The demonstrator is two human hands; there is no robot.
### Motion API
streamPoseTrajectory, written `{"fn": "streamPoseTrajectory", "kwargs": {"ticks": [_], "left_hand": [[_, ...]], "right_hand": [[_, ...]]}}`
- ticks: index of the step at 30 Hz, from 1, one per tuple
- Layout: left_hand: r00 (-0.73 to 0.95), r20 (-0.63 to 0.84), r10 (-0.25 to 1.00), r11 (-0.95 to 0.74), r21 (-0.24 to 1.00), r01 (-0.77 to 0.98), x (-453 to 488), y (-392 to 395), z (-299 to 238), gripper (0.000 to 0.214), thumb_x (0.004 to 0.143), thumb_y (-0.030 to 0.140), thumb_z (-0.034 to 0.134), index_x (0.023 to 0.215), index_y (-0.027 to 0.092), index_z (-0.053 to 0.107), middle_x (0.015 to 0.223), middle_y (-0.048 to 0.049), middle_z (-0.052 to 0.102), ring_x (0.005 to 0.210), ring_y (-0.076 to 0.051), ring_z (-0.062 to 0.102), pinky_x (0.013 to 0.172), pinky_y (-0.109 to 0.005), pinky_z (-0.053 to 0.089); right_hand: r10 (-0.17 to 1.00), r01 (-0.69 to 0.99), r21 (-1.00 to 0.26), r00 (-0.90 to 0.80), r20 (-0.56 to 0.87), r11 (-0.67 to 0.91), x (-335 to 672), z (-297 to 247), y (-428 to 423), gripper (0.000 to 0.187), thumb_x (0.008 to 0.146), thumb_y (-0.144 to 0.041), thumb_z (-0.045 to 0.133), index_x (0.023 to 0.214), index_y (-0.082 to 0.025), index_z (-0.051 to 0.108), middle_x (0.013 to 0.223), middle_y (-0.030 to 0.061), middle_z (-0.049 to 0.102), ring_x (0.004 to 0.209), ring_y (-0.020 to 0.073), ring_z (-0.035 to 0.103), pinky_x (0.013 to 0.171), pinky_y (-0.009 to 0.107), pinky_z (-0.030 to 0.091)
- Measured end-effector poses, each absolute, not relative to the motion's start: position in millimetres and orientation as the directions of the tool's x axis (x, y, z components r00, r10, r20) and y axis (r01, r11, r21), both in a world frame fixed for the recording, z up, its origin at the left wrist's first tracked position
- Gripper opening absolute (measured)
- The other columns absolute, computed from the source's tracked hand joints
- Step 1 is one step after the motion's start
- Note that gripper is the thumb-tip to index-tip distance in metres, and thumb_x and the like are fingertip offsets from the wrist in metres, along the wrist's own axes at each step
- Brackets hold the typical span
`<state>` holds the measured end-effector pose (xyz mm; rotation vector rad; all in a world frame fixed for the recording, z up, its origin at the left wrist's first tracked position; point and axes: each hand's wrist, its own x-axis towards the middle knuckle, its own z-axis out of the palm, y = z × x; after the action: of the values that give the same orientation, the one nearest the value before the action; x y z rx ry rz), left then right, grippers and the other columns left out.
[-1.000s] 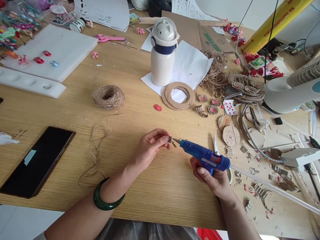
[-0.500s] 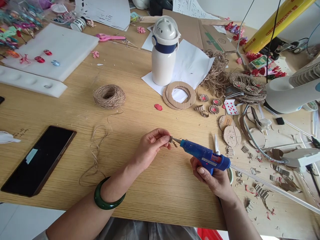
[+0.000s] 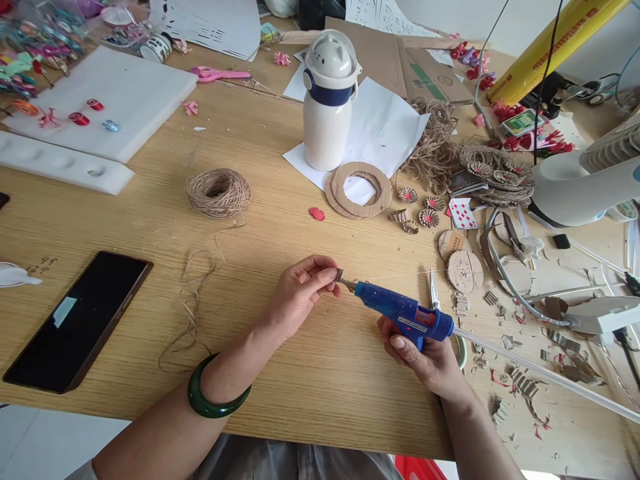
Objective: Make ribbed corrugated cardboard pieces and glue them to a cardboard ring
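Observation:
My left hand (image 3: 300,293), a green bangle (image 3: 216,399) on its wrist, pinches a small piece of corrugated cardboard (image 3: 339,275) above the wooden table (image 3: 150,233). My right hand (image 3: 425,357) grips a blue hot glue gun (image 3: 405,313), its metal nozzle touching the cardboard piece. A clear glue stick (image 3: 545,377) sticks out of the gun's back toward the right.
A ball of jute twine (image 3: 219,192) and loose strands lie to the left, a black phone (image 3: 75,320) nearer the edge. A white bottle (image 3: 329,100), cardboard rings (image 3: 357,190), small rosettes (image 3: 427,217), scissors (image 3: 433,290), cardboard scraps (image 3: 520,383) and a white fan (image 3: 580,180) crowd the right.
The glue gun has shifted slightly left, and its nozzle now sits against the cardboard piece. My left hand has barely moved.

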<state>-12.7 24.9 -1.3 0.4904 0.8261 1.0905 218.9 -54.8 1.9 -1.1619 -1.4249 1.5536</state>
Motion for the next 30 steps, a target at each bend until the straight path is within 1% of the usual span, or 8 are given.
{"fn": "streamPoseTrajectory", "kwargs": {"ticks": [7, 14, 22, 30], "left_hand": [[0.232, -0.331, 0.915, 0.402, 0.696, -0.594, -12.4, 26.5, -2.3, 0.014, 0.073, 0.020, 0.082, 0.083, 0.014, 0.075, 0.073, 0.0003, 0.066, 0.062, -0.007, 0.058, 0.061, -0.020, 0.056], [0.260, -0.340, 0.904, 0.428, 0.696, -0.576, -12.1, 24.8, -0.4, 0.015, 0.072, 0.020, 0.082, 0.083, 0.013, 0.074, 0.072, -0.0002, 0.065, 0.063, -0.007, 0.057, 0.061, -0.020, 0.056], [0.286, -0.338, 0.897, 0.443, 0.692, -0.571, -12.3, 24.1, -0.3, 0.015, 0.072, 0.019, 0.082, 0.082, 0.012, 0.073, 0.070, 0.0002, 0.065, 0.062, -0.007, 0.057, 0.060, -0.019, 0.054], [0.279, -0.350, 0.894, 0.447, 0.693, -0.565, -11.2, 25.0, -1.5, 0.017, 0.072, 0.021, 0.082, 0.083, 0.012, 0.073, 0.070, 0.0003, 0.063, 0.061, -0.008, 0.057, 0.061, -0.020, 0.054]], "right_hand": [[0.922, 0.039, -0.985, -0.347, -0.172, -0.169, 220.2, -0.3, -56.3, 0.008, 0.098, -0.029, 0.057, 0.103, -0.024, 0.062, 0.083, 0.0004, 0.052, 0.060, 0.0080, 0.042, 0.053, 0.024, 0.035], [0.932, 0.029, -0.991, -0.338, -0.135, -0.132, 219.8, 2.1, -53.3, 0.008, 0.098, -0.029, 0.056, 0.102, -0.024, 0.060, 0.081, 0.0003, 0.050, 0.058, 0.0084, 0.041, 0.051, 0.024, 0.031], [0.935, 0.025, -0.991, -0.329, -0.133, -0.133, 220.1, 1.2, -53.4, 0.009, 0.098, -0.029, 0.056, 0.103, -0.023, 0.060, 0.082, 0.0012, 0.051, 0.057, 0.0083, 0.042, 0.050, 0.024, 0.031], [0.922, 0.070, -0.980, -0.333, -0.199, -0.186, 220.8, 1.3, -54.5, 0.014, 0.096, -0.035, 0.058, 0.098, -0.021, 0.061, 0.084, 0.0022, 0.052, 0.059, 0.0098, 0.042, 0.051, 0.026, 0.032]]}}
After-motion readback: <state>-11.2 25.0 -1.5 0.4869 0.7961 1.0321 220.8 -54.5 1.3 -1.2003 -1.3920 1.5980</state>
